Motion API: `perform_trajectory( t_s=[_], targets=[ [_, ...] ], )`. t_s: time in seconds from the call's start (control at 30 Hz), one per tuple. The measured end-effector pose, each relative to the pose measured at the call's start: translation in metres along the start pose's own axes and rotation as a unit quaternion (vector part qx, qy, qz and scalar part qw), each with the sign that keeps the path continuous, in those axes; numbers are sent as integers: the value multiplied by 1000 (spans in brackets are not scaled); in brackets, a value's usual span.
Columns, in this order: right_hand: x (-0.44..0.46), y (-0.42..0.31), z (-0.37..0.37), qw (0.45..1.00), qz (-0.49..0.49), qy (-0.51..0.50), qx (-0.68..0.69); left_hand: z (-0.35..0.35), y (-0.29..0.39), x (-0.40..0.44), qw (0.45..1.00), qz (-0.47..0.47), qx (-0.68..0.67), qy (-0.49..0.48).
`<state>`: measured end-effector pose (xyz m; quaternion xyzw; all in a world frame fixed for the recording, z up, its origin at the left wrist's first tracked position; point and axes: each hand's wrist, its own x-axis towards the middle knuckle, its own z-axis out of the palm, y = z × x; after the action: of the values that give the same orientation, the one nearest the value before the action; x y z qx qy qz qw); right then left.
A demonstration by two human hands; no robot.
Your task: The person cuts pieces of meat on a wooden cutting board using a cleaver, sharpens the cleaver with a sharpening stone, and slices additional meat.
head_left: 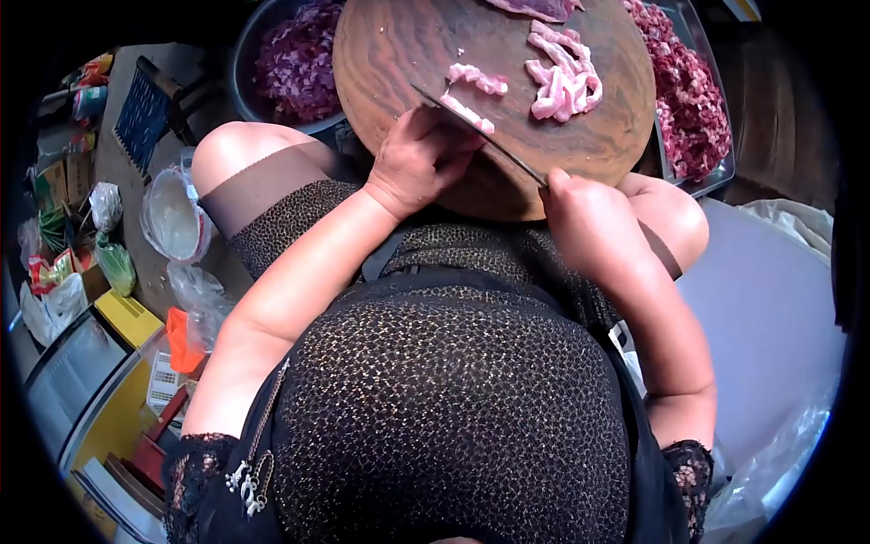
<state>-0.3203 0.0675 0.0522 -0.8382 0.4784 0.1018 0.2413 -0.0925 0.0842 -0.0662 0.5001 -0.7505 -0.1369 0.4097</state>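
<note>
My right hand (589, 222) is closed round the handle of a knife (494, 140), whose thin blade slants up and left across the near part of a round wooden chopping board (390, 54). Curled against the near side of the blade, my left hand (412, 163) holds a piece of raw meat, mostly hidden by the fingers and knife. Just beyond the blade lie a pale pink cut strip (478, 80) and another slice (469, 113). A heap of meat strips (564, 72) sits farther right on the board, with a larger meat slab (539, 7) at the far edge.
A metal bowl (243, 77) of chopped purplish pieces (299, 68) stands left of the board. To the right is a tray (720, 177) of minced meat (689, 109). A plastic bucket (177, 218) stands on the floor at left, near bags and boxes.
</note>
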Motion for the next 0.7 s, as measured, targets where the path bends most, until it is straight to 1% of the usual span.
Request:
perform_trajectory(
  t_s=[0.03,0.13,0.17,0.23,0.27,0.33,0.37,0.4,0.47,0.53,0.57,0.6,0.63,0.67,0.7],
  targets=[
    [8,-4,0,1000,-7,-5,2,0,-2,0,1000,-1,-3,-6],
    [53,-21,9,998,-52,22,5,-1,-4,0,1000,5,4,-17],
    [70,-33,9,998,-43,41,24,0,-5,-2,1000,1,11,-26],
    [100,-28,16,991,-106,73,-21,-1,-4,-5,999,-5,32,-30],
    [110,-21,21,986,-133,90,-45,-1,-8,-6,999,0,12,-45],
    [105,-19,12,986,-72,151,19,-5,-6,-4,998,-4,-8,-61],
    [99,-18,8,981,-51,184,18,-8,-3,-5,997,-42,-43,-42],
    [91,-16,6,973,-57,216,58,-11,4,-7,993,-84,-78,-23],
    [61,-13,-4,976,-47,204,56,-21,6,-10,995,-100,4,-3],
    [28,-9,-7,985,-27,163,56,-30,3,-15,996,-84,32,9],
    [11,-5,-6,988,-24,140,52,-32,4,-16,996,-83,31,11],
    [-2,-2,-4,992,-20,116,49,-34,4,-16,998,-61,29,-5],
    [-13,1,1,992,-20,116,47,-34,4,-16,999,-38,27,-23],
    [-21,4,8,993,-22,106,43,-32,3,-15,999,-39,25,-23],
    [-26,5,12,994,-22,96,40,-29,2,-12,999,-16,11,-26]
  ],
)
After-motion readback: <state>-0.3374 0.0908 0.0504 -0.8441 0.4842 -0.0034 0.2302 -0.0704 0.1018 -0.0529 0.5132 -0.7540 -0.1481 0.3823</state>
